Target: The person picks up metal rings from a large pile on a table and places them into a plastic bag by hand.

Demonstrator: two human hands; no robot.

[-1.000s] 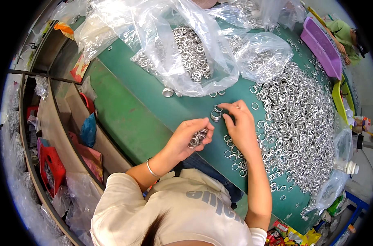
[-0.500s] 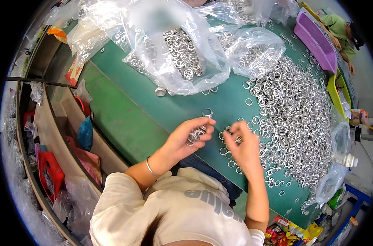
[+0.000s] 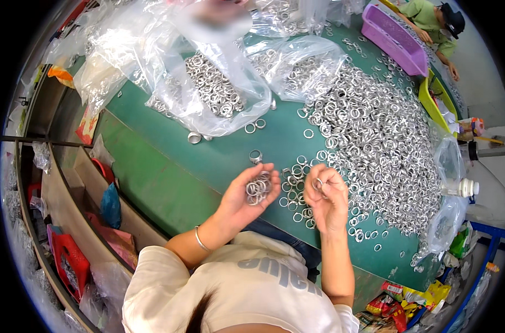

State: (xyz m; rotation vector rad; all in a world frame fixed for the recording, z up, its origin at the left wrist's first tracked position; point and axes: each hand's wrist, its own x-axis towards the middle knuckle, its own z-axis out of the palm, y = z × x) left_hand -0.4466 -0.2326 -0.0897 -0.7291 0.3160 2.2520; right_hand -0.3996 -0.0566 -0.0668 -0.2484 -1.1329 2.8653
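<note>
silver metal rings all over the place, with the main ring pile (image 3: pixel 383 150) heaped across the right side of a green table (image 3: pixel 219 152). left hand (image 3: pixel 238 194) is cupped, fingers curled round a clump of rings (image 3: pixel 258 190) sitting in the palm. right hand (image 3: pixel 329 202) is near it but not touching, thumb and fingers pinching a single ring (image 3: pixel 318 183); can't tell if more are tucked behind those fingers. loose rings (image 3: pixel 292 198) lie on the tabletop between the hands, and a couple of bunched rings (image 3: pixel 256 156) sit just past the left fingertips. further back, a clear plastic bag (image 3: pixel 252 114) has tons more inside. purple basket (image 3: pixel 399 50) is at the upper right, with a co-worker in a green top (image 3: pixel 422 14) just beyond it.
</note>
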